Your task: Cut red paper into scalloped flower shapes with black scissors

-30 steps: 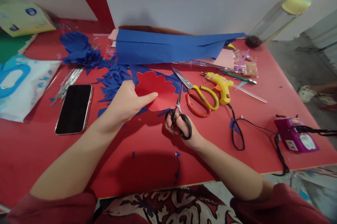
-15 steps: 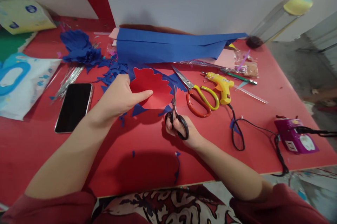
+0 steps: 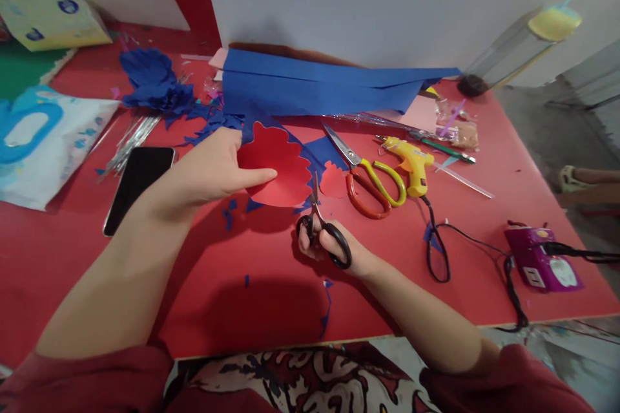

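My left hand (image 3: 227, 164) pinches a red sheet of paper (image 3: 283, 170) by its left side, thumb on top, above the table. The sheet's top and right edges are cut in a wavy line. In my right hand (image 3: 334, 248) are small black-handled scissors (image 3: 316, 216), blades pointing up and slightly parted at the sheet's right edge. A smaller piece of red paper (image 3: 333, 180) with a scalloped edge lies just right of the blades. Larger scissors (image 3: 371, 180) with red and yellow handles rest beyond it.
A yellow glue gun (image 3: 409, 164) lies on the right, its cord near a purple box (image 3: 542, 258). Folded blue paper (image 3: 320, 86) lies at the back. Blue crumpled paper (image 3: 155, 83), a phone (image 3: 138, 183) and a wipes pack (image 3: 53, 141) are on the left.
The scissor blades have spread a little and moved slightly down from the sheet's edge. The smaller red piece shows more fully now. My view has shifted a little.
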A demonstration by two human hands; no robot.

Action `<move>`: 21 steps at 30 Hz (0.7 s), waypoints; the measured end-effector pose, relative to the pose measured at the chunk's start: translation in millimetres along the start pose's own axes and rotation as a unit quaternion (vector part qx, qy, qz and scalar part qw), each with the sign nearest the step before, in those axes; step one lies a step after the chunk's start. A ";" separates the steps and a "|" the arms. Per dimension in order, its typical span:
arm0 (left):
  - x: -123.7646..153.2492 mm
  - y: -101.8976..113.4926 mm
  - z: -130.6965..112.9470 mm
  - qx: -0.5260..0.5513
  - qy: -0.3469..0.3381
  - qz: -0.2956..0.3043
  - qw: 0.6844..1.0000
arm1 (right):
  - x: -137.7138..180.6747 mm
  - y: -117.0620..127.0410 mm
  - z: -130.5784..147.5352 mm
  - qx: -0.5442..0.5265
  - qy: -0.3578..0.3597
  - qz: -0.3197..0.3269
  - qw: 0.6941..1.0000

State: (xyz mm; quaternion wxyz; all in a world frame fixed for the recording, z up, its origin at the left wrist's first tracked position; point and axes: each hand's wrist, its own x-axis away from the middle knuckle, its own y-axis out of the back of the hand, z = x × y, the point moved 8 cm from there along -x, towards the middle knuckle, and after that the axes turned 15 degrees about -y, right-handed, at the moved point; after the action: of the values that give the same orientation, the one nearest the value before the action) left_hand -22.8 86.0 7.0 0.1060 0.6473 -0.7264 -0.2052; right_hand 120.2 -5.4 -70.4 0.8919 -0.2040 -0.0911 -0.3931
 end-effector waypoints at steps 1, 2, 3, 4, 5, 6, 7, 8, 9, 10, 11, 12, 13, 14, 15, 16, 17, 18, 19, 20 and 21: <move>-1.5 -1.8 -2.8 -0.048 -0.027 0.036 0.998 | 0.1 -0.9 0.2 0.000 -0.002 0.006 1.000; -2.5 -3.5 -6.1 -0.091 -0.057 0.068 0.992 | 0.3 -1.9 0.6 0.002 -0.004 0.012 1.000; -3.0 -4.6 -9.2 -0.121 -0.081 0.089 0.985 | 0.6 -2.9 1.2 0.005 -0.006 0.017 1.000; -3.3 -4.5 -11.1 -0.127 -0.093 0.097 0.983 | 0.8 -4.2 2.2 0.011 -0.006 0.023 1.000; -3.3 -5.1 -11.7 -0.121 -0.093 0.106 0.982 | 1.1 -5.4 3.1 0.020 -0.006 0.028 0.999; -3.0 -6.2 -11.6 -0.109 -0.087 0.116 0.983 | 1.2 -6.4 3.7 0.027 -0.006 0.031 0.999; -2.6 -7.6 -11.1 -0.094 -0.077 0.126 0.985 | 1.2 -7.0 4.2 0.030 -0.007 0.032 0.999; -2.2 -9.1 -10.6 -0.080 -0.069 0.133 0.985 | 1.1 -7.5 4.5 0.031 -0.008 0.034 0.999; -2.1 -10.1 -10.5 -0.072 -0.064 0.137 0.986 | 1.0 -7.9 4.5 0.028 -0.008 0.035 0.999; -2.3 -10.0 -10.0 -0.076 -0.060 0.135 0.986 | 0.9 -8.1 4.4 0.023 -0.007 0.036 0.999; -2.8 -8.4 -8.9 -0.092 -0.055 0.125 0.986 | 0.7 -8.2 4.1 0.017 -0.007 0.037 0.999; -3.4 -6.2 -7.0 -0.115 -0.047 0.115 0.986 | 0.7 -8.3 3.6 0.015 -0.007 0.038 0.999; -3.7 -3.9 -4.8 -0.137 -0.037 0.105 0.984 | 0.6 -8.2 3.1 0.014 -0.007 0.038 0.999; -3.8 -2.3 -2.7 -0.154 -0.028 0.100 0.983 | 0.6 -8.1 2.5 0.015 -0.006 0.038 0.999; -3.8 -1.2 -0.8 -0.166 -0.021 0.098 0.981 | 0.7 -7.9 1.9 0.015 -0.006 0.038 0.999; -3.7 -0.9 0.6 -0.172 -0.018 0.099 0.980 | 0.8 -7.9 1.5 0.014 -0.005 0.040 0.999; -3.5 -1.0 1.2 -0.173 -0.018 0.102 0.979 | 1.0 -8.0 1.3 0.011 -0.003 0.042 0.999; -3.4 -1.2 1.1 -0.174 -0.021 0.105 0.979 | 1.2 -8.1 1.1 0.007 -0.002 0.044 0.999; -3.3 -1.2 0.3 -0.177 -0.026 0.106 0.978 | 1.3 -8.4 1.0 0.006 -0.004 0.046 0.999; -3.2 -1.6 -1.3 -0.178 -0.033 0.108 0.978 | 1.3 -8.6 0.8 0.007 -0.006 0.046 0.999; -3.2 -2.0 -3.2 -0.178 -0.041 0.110 0.977 | 1.3 -8.8 0.8 0.010 -0.009 0.045 0.999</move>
State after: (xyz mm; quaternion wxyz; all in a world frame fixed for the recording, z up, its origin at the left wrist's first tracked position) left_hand -19.2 88.4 9.4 0.2114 0.5254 -0.7486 -0.3449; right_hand 114.6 -11.3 -66.7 0.9100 -0.2022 -0.0941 -0.3495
